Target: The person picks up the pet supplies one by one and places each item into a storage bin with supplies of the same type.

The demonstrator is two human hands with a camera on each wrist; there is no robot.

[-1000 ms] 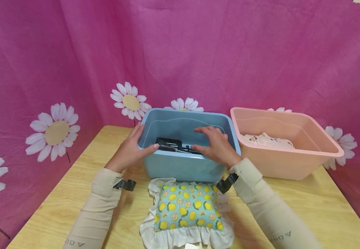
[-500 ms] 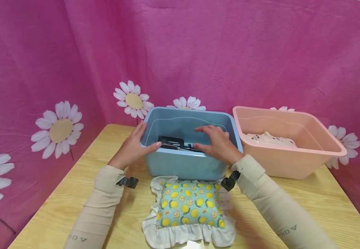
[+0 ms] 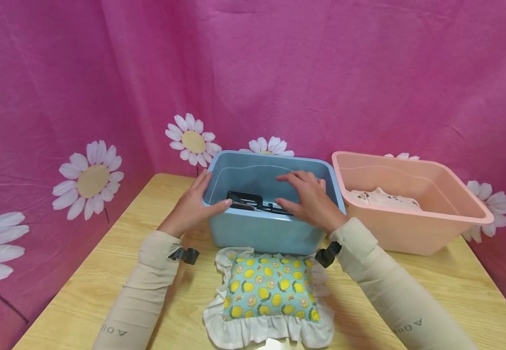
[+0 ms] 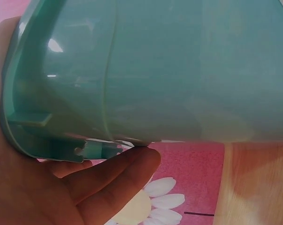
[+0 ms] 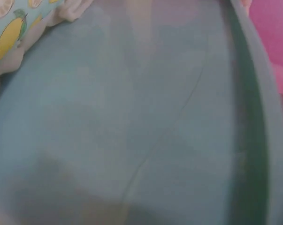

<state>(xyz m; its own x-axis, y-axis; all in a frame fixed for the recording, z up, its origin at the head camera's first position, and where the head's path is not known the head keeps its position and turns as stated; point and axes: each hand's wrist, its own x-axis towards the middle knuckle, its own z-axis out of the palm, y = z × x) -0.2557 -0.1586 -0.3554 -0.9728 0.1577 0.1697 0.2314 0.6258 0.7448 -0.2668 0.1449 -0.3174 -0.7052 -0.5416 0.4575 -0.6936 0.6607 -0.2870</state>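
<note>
In the head view a blue plastic bin [image 3: 262,232] stands on the table, with black slotted utensils [image 3: 246,199] lying inside near its front wall. My left hand [image 3: 190,208] grips the bin's front left corner. Its thumb crosses the front rim, and its fingers [image 4: 118,180] press against the outside wall under the lip. Over the front right part of the bin is my right hand [image 3: 312,201], thumb and fingers spread in a curve above the inside, holding nothing visible. The right wrist view has mostly the bin's outer wall [image 5: 108,108]; the right fingers are hidden there.
In front of the bin lies a lemon-print cushion [image 3: 270,289] with a white ruffle. A pink bin [image 3: 410,228] stands to the right, holding a pale printed cloth item [image 3: 384,199]. Behind them hangs a magenta cloth [image 3: 279,73] with daisies, at the wooden table's [image 3: 445,287] back edge.
The head view has turned slightly left, so everything appears a little further right. Both hands stay nearly still against the blue bin, and the utensils have not moved inside it.
</note>
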